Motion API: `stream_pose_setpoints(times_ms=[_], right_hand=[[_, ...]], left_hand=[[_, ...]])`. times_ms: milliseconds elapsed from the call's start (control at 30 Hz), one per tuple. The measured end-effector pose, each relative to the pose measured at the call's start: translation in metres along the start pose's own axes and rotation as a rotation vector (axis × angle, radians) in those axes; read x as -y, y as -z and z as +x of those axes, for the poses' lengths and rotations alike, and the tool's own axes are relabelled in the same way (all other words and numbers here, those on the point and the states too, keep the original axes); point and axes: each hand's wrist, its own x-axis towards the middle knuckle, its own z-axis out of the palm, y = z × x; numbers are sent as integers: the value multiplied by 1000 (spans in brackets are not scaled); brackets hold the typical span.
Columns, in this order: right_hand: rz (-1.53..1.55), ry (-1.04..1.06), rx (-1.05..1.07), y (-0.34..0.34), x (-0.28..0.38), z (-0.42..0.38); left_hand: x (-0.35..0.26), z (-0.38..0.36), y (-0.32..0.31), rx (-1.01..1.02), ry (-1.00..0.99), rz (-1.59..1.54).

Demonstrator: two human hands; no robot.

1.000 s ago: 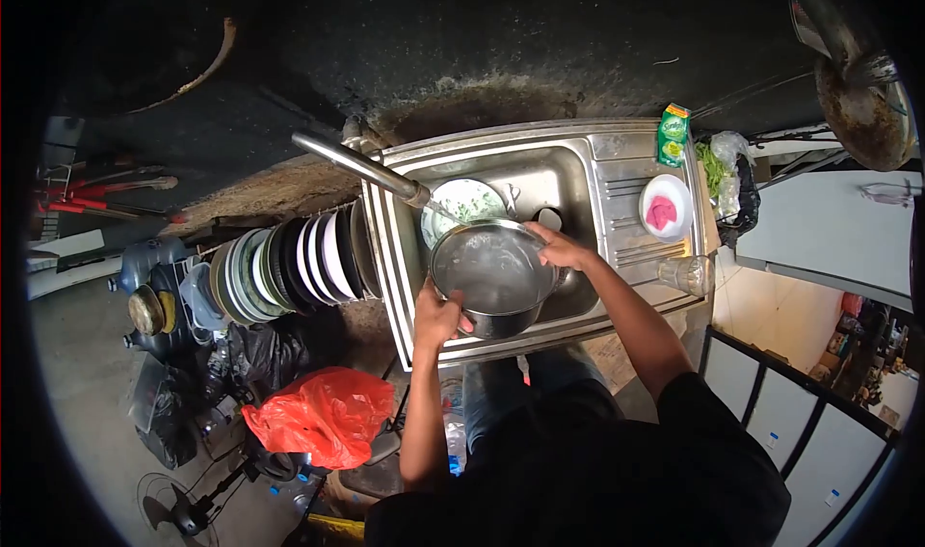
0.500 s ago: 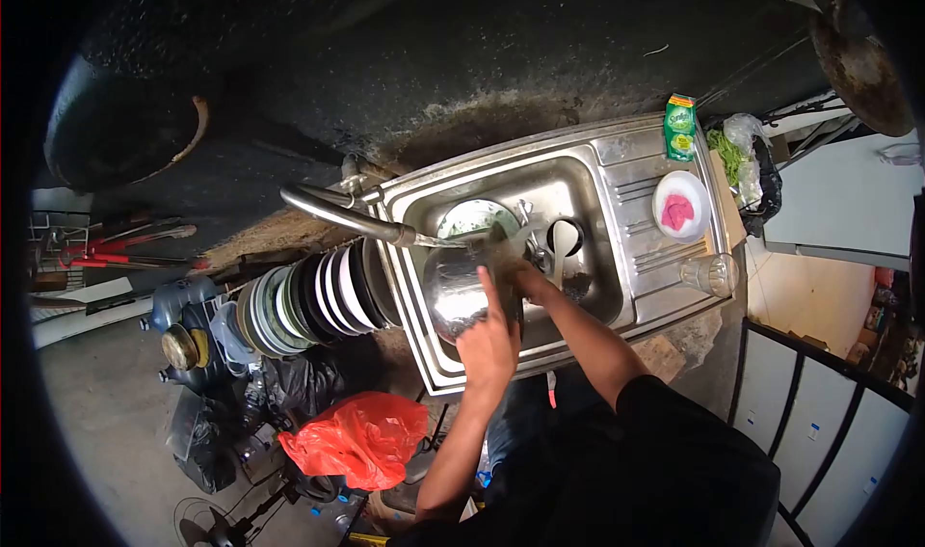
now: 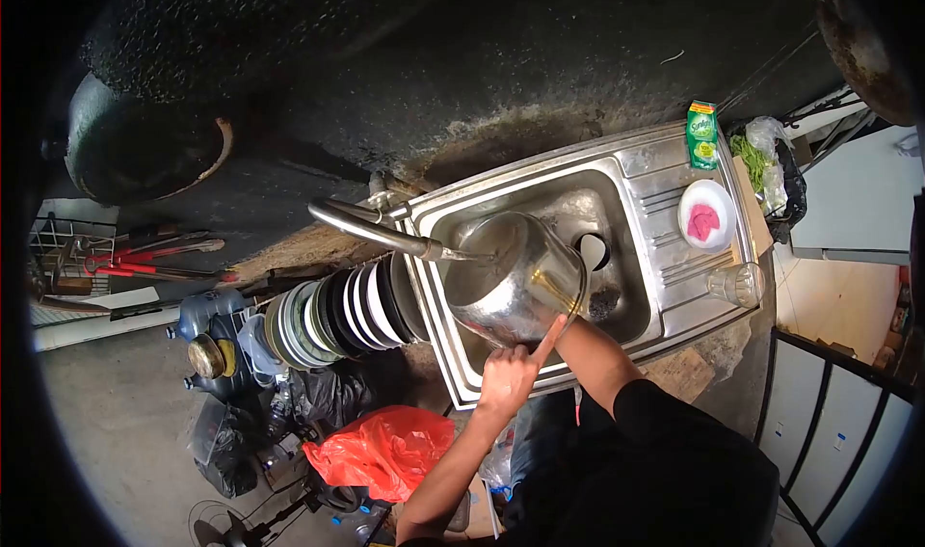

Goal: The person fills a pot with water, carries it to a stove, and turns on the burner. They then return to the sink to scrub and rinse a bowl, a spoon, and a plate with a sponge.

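Just above the left hand [image 3: 511,375], inside the steel sink [image 3: 631,205], a steel pot [image 3: 511,272] is lying tipped over with its shiny outer wall and base facing the camera. The left hand is sitting at the near rim of the sink, its fingers mostly curled and the forefinger stretching up to touch the lower edge of the pot; it is not wrapping around anything. The right forearm is reaching up from the person's dark sleeve to the pot's right lower side, where the right hand itself is hiding behind the pot, so how far it is opening cannot be told. A tap spout [image 3: 381,231] is reaching in from the left hand's upper left, its tip ending right at the pot's upper left side. To the left of the hand, beside the sink, a row of plates [image 3: 337,316] is standing on edge. Further right of the hand, on the sink's draining surface, a white dish [image 3: 708,214] with something pink in it, a green soap packet [image 3: 701,134] and a clear glass [image 3: 737,284] are resting.
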Motion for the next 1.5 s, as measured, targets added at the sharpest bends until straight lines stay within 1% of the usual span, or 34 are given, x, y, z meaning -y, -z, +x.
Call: stream_pose_setpoints(times_ms=[67,100,133,167,200,233,267,300,367,400,467,500,533,600,633,667,700,733,767,800,833,867,900,933,1000,1033,1067,1133,1167,1200,1233,1367,1433,1500], right_hand=[[147,26,-15,4,1,-31],[221,39,-21,7,2,-27],[296,51,-25,17,18,4],[370,62,-31,12,21,5],[443,72,-38,10,25,9],[516,83,-47,4,28,40],[588,97,-55,5,35,50],[659,111,-62,8,40,41],[804,135,-79,12,49,14],[875,146,-88,7,53,14],[1004,167,-106,10,66,13],[1065,175,-119,12,76,9],[855,18,-472,-4,121,-2],[106,173,-799,-12,162,-17],[-100,212,-819,-37,208,-31],[-280,134,-831,-21,207,-41],[-480,63,-812,-24,226,-52],[-680,-7,-786,-31,248,-62],[-838,-33,-787,-32,257,-69],[-852,-31,-780,-25,252,-75],[-944,92,-781,-15,243,-80],[-1034,210,-780,-17,247,-82],[-838,65,-646,-18,254,-91],[-847,56,-647,-28,260,-94],[-366,-66,-691,-45,261,-97],[-340,-136,-670,-32,240,-97],[-228,-234,-629,-41,247,-98],[145,-386,-736,-31,227,-93],[143,-393,-737,-21,215,-93],[172,-384,-674,-12,203,-92],[201,-372,-611,-13,201,-91],[253,-398,-611,-22,202,-89],[235,-402,-672,-28,202,-88],[227,-385,-664,-31,201,-88]], left_hand=[[4,-5,-4,-41,-1,-31],[5,-7,-3,-91,-13,-76],[6,-9,-2,-140,-23,-121],[6,-10,0,-206,-17,-135],[5,-12,0,-212,-12,-137],[4,-15,0,-232,25,-156],[4,-16,0,-254,60,-174],[4,-15,-2,-261,61,-175],[6,-15,-8,-550,161,-203],[8,-13,-8,-557,163,-208],[19,-2,-4,-720,322,-212],[25,2,-4,-687,394,-258],[31,9,9,-651,448,-350],[41,32,18,-781,576,-699],[50,41,16,-800,579,-728],[61,47,7,-819,585,-754],[72,52,-10,-809,556,-856],[84,53,-40,-640,697,-997],[85,54,-34,-533,753,-1097],[86,58,-28,-420,800,-1191],[87,63,-38,-427,799,-1202],[86,69,-53,-623,707,-1161],[84,72,-68,-811,613,-1111],[77,70,-43,-649,758,-1182],[66,73,-40,-729,759,-1158],[60,75,-31,-730,761,-1168],[53,75,-18,-722,769,-1164],[47,76,-16,-713,785,-1164],[47,77,-20,-749,719,-1095],[48,78,-22,-784,650,-1023],[45,77,-10,-780,640,-1093],[41,72,3,-794,620,-1048],[34,67,13,-735,649,-1017],[33,65,13,-771,656,-956]])
